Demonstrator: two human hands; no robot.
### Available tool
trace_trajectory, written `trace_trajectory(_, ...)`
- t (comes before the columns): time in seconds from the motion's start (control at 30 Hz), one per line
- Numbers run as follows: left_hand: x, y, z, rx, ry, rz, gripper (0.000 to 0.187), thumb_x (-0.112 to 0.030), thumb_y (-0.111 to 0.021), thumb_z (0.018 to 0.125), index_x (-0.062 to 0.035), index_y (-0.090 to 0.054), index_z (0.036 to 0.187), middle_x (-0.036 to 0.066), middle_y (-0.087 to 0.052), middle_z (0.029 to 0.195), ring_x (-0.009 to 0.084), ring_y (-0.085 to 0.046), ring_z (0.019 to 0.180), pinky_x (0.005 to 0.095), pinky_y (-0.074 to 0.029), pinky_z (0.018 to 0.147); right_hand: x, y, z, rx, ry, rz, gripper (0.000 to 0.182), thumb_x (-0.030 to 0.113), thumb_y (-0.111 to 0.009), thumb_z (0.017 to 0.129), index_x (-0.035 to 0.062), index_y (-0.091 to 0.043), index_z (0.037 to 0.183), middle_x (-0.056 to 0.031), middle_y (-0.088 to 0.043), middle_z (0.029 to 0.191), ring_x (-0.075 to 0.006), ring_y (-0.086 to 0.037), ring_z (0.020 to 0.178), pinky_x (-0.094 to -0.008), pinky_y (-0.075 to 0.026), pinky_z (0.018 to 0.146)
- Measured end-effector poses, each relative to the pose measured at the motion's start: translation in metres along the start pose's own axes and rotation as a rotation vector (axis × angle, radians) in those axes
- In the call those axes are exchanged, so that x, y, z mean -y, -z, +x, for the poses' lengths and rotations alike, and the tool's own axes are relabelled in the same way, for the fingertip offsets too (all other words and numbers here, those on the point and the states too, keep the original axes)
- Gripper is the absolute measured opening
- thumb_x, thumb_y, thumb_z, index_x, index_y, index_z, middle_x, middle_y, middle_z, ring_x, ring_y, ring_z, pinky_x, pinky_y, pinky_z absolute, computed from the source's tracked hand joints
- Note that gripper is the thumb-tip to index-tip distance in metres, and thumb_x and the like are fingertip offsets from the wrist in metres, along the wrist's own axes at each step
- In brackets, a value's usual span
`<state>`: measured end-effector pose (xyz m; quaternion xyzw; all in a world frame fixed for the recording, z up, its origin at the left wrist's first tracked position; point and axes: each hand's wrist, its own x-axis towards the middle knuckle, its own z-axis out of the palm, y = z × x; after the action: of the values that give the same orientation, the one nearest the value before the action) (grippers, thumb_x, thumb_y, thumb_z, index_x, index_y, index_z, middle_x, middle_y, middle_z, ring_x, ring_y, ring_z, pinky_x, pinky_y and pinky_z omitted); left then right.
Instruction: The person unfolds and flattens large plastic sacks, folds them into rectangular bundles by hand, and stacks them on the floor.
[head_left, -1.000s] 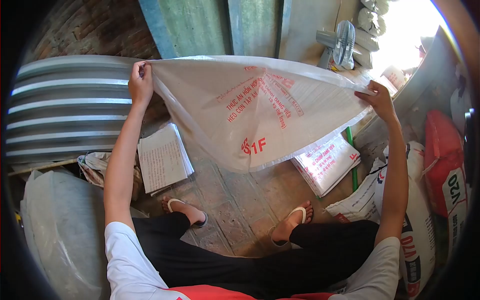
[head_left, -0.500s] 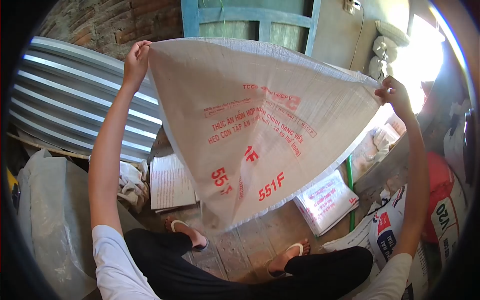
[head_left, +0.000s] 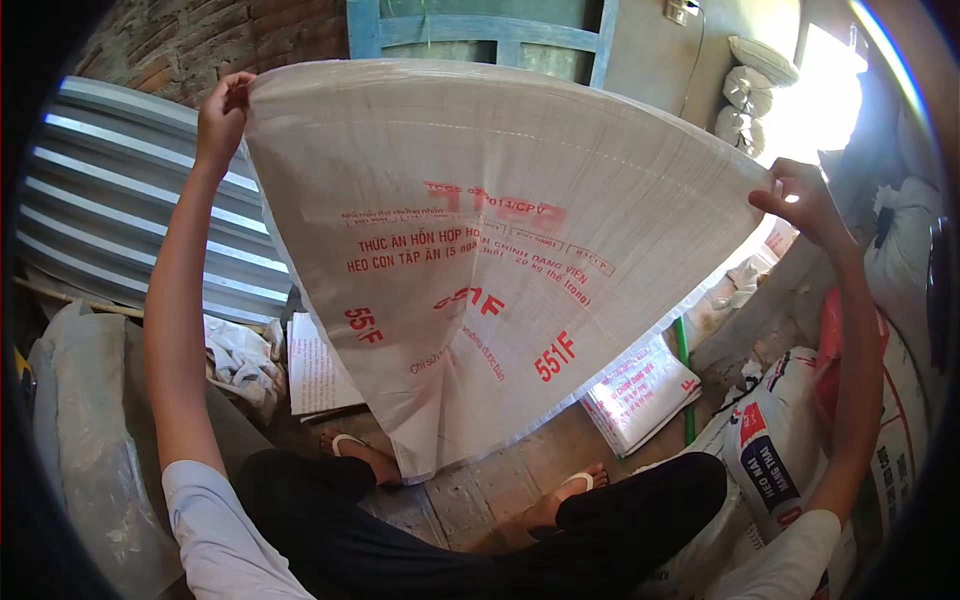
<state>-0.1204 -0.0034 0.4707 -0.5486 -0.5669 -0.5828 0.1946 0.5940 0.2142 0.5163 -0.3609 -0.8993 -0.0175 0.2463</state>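
1. My left hand (head_left: 215,130) has its fingers pinching the upper left corner of the printed sack (head_left: 560,230); my right hand (head_left: 815,205) pinches the opposite end of that upper edge between thumb and fingers
2. The sack is spread out in front of me between my two hands, above the brick floor (head_left: 495,500), its lower tip drooping close to my left foot (head_left: 375,462)
3. I judge it very light, since fingertips alone bear it, and soft: it sags and creases down the middle instead of standing stiff
4. The woven face looks thin and a bit slick, so a loose pinch might slide; it seems tough rather than fragile, though a frayed edge could pull threads
5. The two ends of the upper edge are the best holds, with thumb against fingers and light outward tension to keep it flat
6. Beyond its right side lies a printed stack (head_left: 640,395), and a pale stack (head_left: 312,375) sits partly behind its left side
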Motion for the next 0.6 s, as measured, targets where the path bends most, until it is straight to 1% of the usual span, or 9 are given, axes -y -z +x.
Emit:
trace_trajectory(0.1,-0.002,-0.01,-0.019,-0.06,0.124,-0.115,0.031,0.005,-0.046,0.093,-0.0065,-0.062,0.116,0.0,-0.065,0.1,0.0087,-0.058,0.091,0.0237,-0.046,0.084,0.0,-0.004,-0.009,-0.096,-0.001,-0.02,0.042,0.038,-0.084,0.078,0.0028,-0.064,0.087,0.0006,-0.059,0.077,-0.0096,-0.056,0.071,-0.027,-0.049,0.066)
trace_trajectory(0.17,0.007,-0.017,-0.027,-0.002,0.184,-0.19,0.032,-0.003,-0.05,0.098,-0.009,-0.06,0.128,-0.002,-0.062,0.1,0.0075,-0.055,0.088,0.0225,-0.045,0.079,-0.014,-0.015,-0.011,-0.112,-0.04,0.027,0.039,0.033,-0.083,0.079,0.0016,-0.061,0.087,-0.0016,-0.06,0.083,-0.0113,-0.059,0.076,-0.0286,-0.049,0.069)
trace_trajectory(0.23,-0.001,-0.021,-0.041,0.039,0.304,-0.263,0.037,-0.006,-0.052,0.099,-0.0116,-0.057,0.135,-0.004,-0.061,0.1,0.0067,-0.054,0.088,0.0216,-0.044,0.077,0.006,-0.017,-0.014,-0.098,-0.044,0.104,0.038,0.032,-0.08,0.082,0.0024,-0.057,0.076,-0.0008,-0.056,0.074,-0.0103,-0.058,0.074,-0.0279,-0.047,0.066)
trace_trajectory(0.27,0.004,-0.019,-0.042,0.135,0.354,-0.359,0.043,-0.019,-0.058,0.098,-0.0157,-0.053,0.14,-0.006,-0.06,0.1,0.0063,-0.053,0.087,0.0235,-0.044,0.079,-0.002,-0.023,-0.016,-0.108,-0.093,0.308,0.029,0.022,-0.079,0.083,0.0033,-0.057,0.08,-0.0009,-0.058,0.077,-0.0105,-0.062,0.079,-0.0265,-0.049,0.068)
trace_trajectory(0.3,0.012,-0.017,-0.045,0.226,0.409,-0.453,0.052,-0.032,-0.064,0.097,-0.0197,-0.049,0.145,-0.007,-0.059,0.099,0.0058,-0.052,0.087,0.0254,-0.044,0.081,0.0,-0.022,-0.017,-0.094,-0.118,0.322,0.023,0.016,-0.078,0.085,0.0048,-0.057,0.084,-0.0008,-0.058,0.078,-0.0098,-0.062,0.079,-0.0254,-0.05,0.069)
trace_trajectory(0.37,-0.002,-0.03,-0.054,0.176,0.473,-0.489,0.048,-0.032,-0.062,0.099,-0.018,-0.05,0.144,-0.007,-0.061,0.114,0.0048,-0.053,0.103,0.0277,-0.043,0.09,-0.033,-0.035,-0.012,-0.148,-0.058,0.346,0.017,0.015,-0.072,0.09,0.0071,-0.057,0.087,0.0003,-0.058,0.081,-0.0091,-0.061,0.078,-0.0242,-0.049,0.072)
trace_trajectory(0.43,-0.006,-0.042,-0.06,0.072,0.501,-0.637,0.037,-0.025,-0.065,0.097,-0.0141,-0.06,0.132,-0.006,-0.062,0.103,0.0043,-0.056,0.091,0.0213,-0.044,0.079,-0.051,-0.046,-0.01,-0.109,-0.079,0.583,0.013,0.016,-0.068,0.094,0.0085,-0.058,0.09,0.0013,-0.057,0.083,-0.0083,-0.059,0.08,-0.0243,-0.048,0.075)
trace_trajectory(0.57,0.013,-0.047,-0.069,0.019,0.509,-0.734,0.031,-0.019,-0.067,0.095,-0.01,-0.065,0.125,-0.004,-0.066,0.106,0.0056,-0.059,0.095,0.0231,-0.047,0.082,-0.039,-0.065,-0.011,-0.181,-0.206,0.85,0.017,0.025,-0.06,0.101,0.0096,-0.057,0.093,0.0029,-0.055,0.089,-0.007,-0.054,0.084,-0.0244,-0.046,0.077)
trace_trajectory(0.6,0.022,-0.049,-0.071,0.02,0.512,-0.723,0.03,-0.018,-0.067,0.095,-0.0094,-0.065,0.123,-0.004,-0.067,0.107,0.0059,-0.06,0.096,0.0236,-0.048,0.083,-0.054,-0.068,-0.009,-0.141,-0.191,0.761,0.022,0.03,-0.059,0.101,0.0082,-0.058,0.096,0.0034,-0.053,0.091,-0.0071,-0.053,0.088,-0.0259,-0.046,0.082)
